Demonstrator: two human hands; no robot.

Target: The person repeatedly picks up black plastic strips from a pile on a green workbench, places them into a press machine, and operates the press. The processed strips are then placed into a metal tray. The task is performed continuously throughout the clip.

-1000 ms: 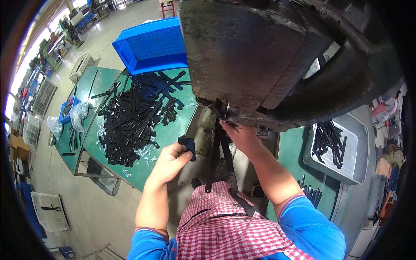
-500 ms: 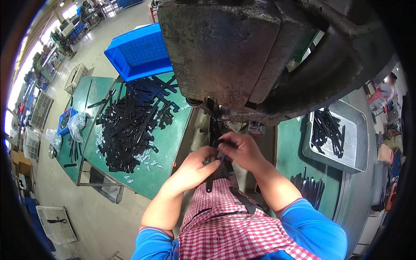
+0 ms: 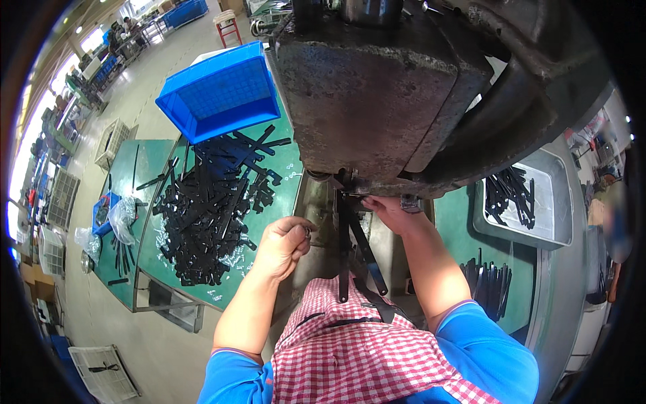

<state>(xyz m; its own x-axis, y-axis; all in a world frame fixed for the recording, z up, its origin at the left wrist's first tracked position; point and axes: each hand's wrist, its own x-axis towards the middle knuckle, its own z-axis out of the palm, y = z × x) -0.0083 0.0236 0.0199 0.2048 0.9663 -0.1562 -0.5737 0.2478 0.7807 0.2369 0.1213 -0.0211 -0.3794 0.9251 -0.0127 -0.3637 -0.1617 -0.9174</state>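
Two long black metal strips (image 3: 344, 259) meet under the press head (image 3: 377, 101) and spread toward my apron like a narrow upturned V. Each has a small hole at its near end. My right hand (image 3: 396, 214) reaches below the press, its bent fingertips beside the strips' upper ends; the dark metal partly hides what they grip. To the left of the strips, my left hand (image 3: 285, 246) is closed in the air, apart from them. A tiny shiny bit shows at its fingertips, too small to name.
A heap of black strips (image 3: 208, 215) with scattered small silver pieces covers part of the left green table (image 3: 269, 202). Behind it a blue crate (image 3: 222, 91) is tipped on its side. At right, a grey tray (image 3: 555, 202) holds more strips, and several stand bunched (image 3: 488, 286) nearby.
My hands were together on the strips before my apron. Now they are apart: the left has drawn back leftward, the right has moved forward under the press, and the strips spread in a V.
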